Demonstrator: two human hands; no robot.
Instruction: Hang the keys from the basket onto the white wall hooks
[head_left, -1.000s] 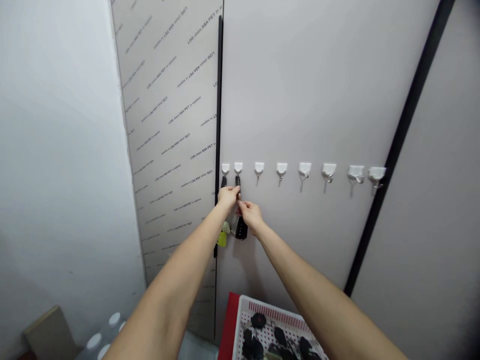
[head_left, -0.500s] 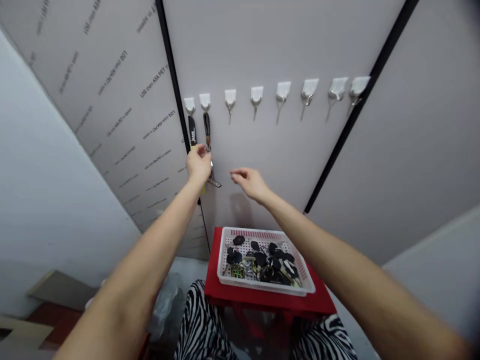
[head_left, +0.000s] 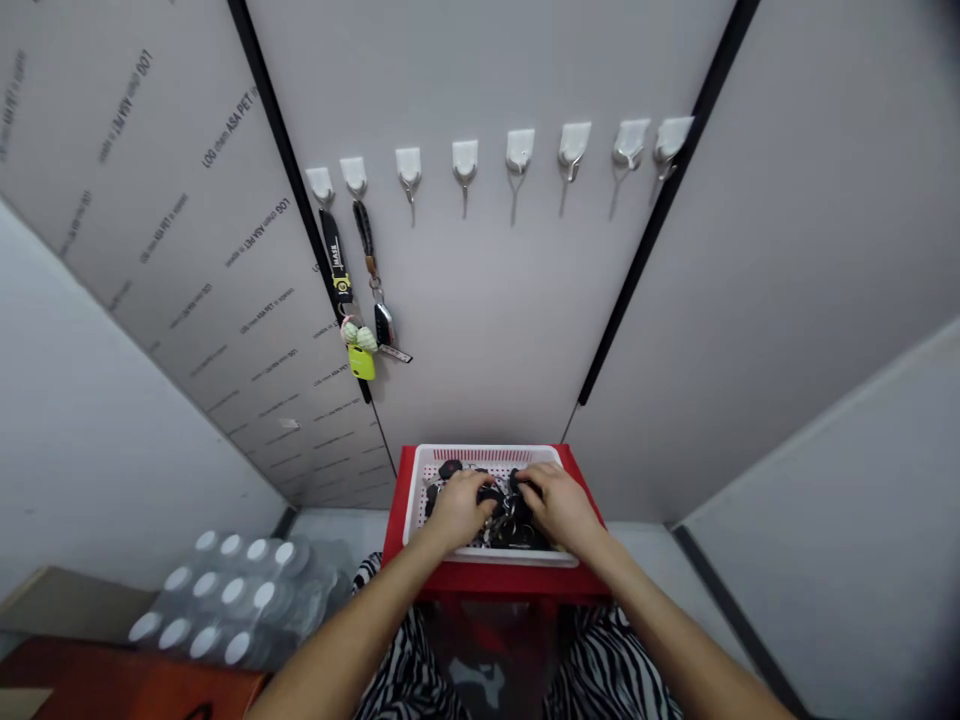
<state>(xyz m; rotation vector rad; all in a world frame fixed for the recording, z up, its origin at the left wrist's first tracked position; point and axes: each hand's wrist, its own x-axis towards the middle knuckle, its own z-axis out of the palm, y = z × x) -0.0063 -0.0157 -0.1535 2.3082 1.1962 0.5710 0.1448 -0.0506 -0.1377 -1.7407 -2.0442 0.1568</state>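
While both hands rummage in the white basket (head_left: 420,490), left hand (head_left: 463,507) and right hand (head_left: 559,505) lie curled over the keys (head_left: 501,520); whether either grip has closed on anything cannot be told; picking one set comes next.

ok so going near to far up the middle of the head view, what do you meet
zebra-print legs → red stool → left hand and right hand side by side in the white basket of keys → row of wall hooks
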